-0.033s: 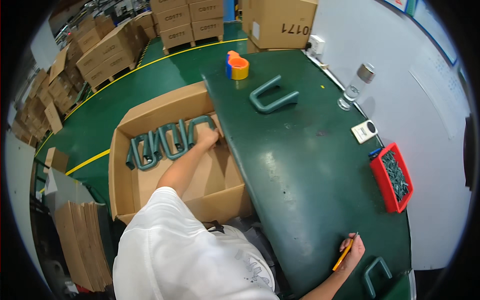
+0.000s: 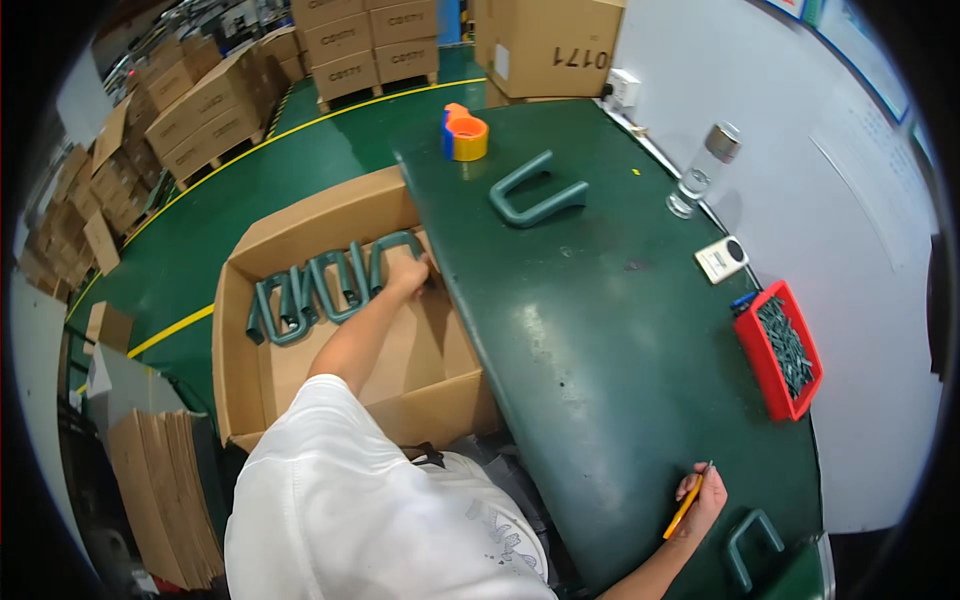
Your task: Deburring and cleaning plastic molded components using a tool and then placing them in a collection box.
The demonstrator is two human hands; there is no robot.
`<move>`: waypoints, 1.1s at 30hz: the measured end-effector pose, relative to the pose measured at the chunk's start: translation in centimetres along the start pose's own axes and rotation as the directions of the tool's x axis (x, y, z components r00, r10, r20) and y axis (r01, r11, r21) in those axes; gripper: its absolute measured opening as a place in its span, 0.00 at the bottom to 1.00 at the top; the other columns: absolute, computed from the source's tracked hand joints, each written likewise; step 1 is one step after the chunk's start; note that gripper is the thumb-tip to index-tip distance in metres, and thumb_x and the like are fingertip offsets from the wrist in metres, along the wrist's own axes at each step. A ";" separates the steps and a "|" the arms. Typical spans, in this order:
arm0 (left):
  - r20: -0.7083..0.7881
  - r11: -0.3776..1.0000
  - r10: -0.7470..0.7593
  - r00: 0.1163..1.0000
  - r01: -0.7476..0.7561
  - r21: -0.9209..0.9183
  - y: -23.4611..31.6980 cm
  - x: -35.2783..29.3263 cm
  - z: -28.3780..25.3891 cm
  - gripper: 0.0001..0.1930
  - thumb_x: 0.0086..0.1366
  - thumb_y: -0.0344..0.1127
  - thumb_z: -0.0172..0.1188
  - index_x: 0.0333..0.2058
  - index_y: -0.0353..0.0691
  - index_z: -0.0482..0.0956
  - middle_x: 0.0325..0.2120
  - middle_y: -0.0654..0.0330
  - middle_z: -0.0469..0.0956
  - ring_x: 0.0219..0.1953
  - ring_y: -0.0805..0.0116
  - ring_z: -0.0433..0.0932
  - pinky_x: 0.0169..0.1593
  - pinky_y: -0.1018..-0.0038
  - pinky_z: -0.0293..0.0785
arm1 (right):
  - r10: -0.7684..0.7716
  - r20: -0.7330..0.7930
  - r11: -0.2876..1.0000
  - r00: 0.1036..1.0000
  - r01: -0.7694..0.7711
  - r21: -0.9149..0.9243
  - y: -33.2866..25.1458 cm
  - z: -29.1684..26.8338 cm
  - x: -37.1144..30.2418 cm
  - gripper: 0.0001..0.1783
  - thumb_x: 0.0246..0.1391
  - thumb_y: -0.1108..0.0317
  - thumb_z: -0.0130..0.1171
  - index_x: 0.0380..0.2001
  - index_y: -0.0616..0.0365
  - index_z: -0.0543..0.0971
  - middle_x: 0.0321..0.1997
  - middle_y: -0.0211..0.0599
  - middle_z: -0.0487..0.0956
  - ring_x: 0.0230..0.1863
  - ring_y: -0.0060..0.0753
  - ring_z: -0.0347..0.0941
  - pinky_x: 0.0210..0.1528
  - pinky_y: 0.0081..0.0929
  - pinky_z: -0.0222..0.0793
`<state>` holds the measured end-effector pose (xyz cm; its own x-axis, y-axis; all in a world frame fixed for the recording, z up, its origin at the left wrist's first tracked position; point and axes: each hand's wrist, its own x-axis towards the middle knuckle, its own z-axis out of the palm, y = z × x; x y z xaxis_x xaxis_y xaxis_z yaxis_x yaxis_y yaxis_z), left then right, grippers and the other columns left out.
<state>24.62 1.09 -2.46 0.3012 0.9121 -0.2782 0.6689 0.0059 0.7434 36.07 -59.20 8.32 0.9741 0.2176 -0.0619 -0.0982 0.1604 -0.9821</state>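
Observation:
My left hand (image 2: pixel 407 276) reaches into an open cardboard box (image 2: pixel 232 350) at the left. Its fingers are closed round one leg of a green U-shaped tube handle (image 2: pixel 394 240) at the right end of a row; the fingertips are partly hidden. Several like green handles (image 2: pixel 285 335) lie side by side to its left, on the box's bottom. Low on the right, over the green table, my right hand (image 2: pixel 710 492) is closed on a slim orange-yellow tool (image 2: pixel 683 508) with a thin tip poking out above the fingers. Beside this hand lies another U-shaped handle (image 2: pixel 752 550).
On the green table (image 2: pixel 600 330) are a larger U-shaped handle (image 2: pixel 535 205), an orange and blue tape dispenser (image 2: pixel 466 137), a glass bottle (image 2: pixel 705 170), a small white device (image 2: pixel 721 260) and a red bin (image 2: pixel 773 375) of small green pieces. Stacked cartons (image 2: pixel 345 50) stand behind.
The whole view has shifted slightly, so things sit a little further left. Both hands keep their grip and place.

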 end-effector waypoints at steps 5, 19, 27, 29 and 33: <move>0.011 0.976 0.051 0.999 -0.047 -0.213 -1.4 2.2 0.0 0.11 0.54 0.25 0.49 0.33 0.32 0.79 0.19 0.55 0.76 0.16 0.67 0.75 0.16 0.71 0.68 | 0.058 -0.031 0.997 0.998 -0.060 -0.043 -0.6 0.7 0.2 0.15 0.62 0.63 0.48 0.31 0.67 0.74 0.16 0.30 0.68 0.16 0.23 0.63 0.18 0.18 0.58; 0.104 0.451 0.867 0.487 -0.679 -0.580 17.0 -20.5 5.9 0.08 0.63 0.26 0.53 0.38 0.36 0.79 0.21 0.66 0.74 0.22 0.81 0.71 0.25 0.81 0.67 | -0.590 -0.371 -0.016 0.717 -0.471 -0.882 -3.7 -6.3 -1.9 0.20 0.47 0.64 0.64 0.42 0.62 0.76 0.39 0.43 0.76 0.38 0.50 0.75 0.38 0.40 0.70; 0.449 0.386 0.893 -0.001 -0.511 -0.768 20.7 -32.5 15.8 0.08 0.62 0.26 0.52 0.38 0.35 0.78 0.23 0.61 0.78 0.25 0.75 0.77 0.29 0.77 0.74 | -0.385 -0.461 -0.025 0.799 -0.508 -0.861 -4.5 -5.6 -1.3 0.17 0.44 0.63 0.65 0.36 0.60 0.78 0.34 0.48 0.78 0.36 0.53 0.75 0.38 0.43 0.70; 0.545 0.474 0.837 -0.045 -0.438 -0.764 20.1 -33.7 17.6 0.09 0.63 0.26 0.51 0.39 0.35 0.78 0.23 0.61 0.78 0.24 0.74 0.77 0.27 0.77 0.73 | -0.658 -0.169 0.074 0.733 -0.161 -0.984 -4.2 -4.7 -1.1 0.15 0.44 0.69 0.65 0.35 0.66 0.77 0.28 0.43 0.75 0.30 0.48 0.73 0.32 0.37 0.68; 0.841 0.815 0.522 -0.145 -0.207 -0.541 17.9 -34.4 18.6 0.13 0.64 0.33 0.54 0.46 0.36 0.74 0.28 0.60 0.79 0.30 0.74 0.78 0.27 0.78 0.71 | -0.531 -0.414 0.820 0.739 0.325 -0.472 -4.3 -1.0 -1.6 0.14 0.53 0.67 0.62 0.39 0.67 0.77 0.34 0.34 0.78 0.24 0.15 0.65 0.24 0.13 0.57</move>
<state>38.91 -37.81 9.10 0.8768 -0.4735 -0.0835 0.1148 0.0375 0.9927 35.09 -61.19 12.51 0.8564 -0.3233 0.4026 0.3323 -0.2517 -0.9090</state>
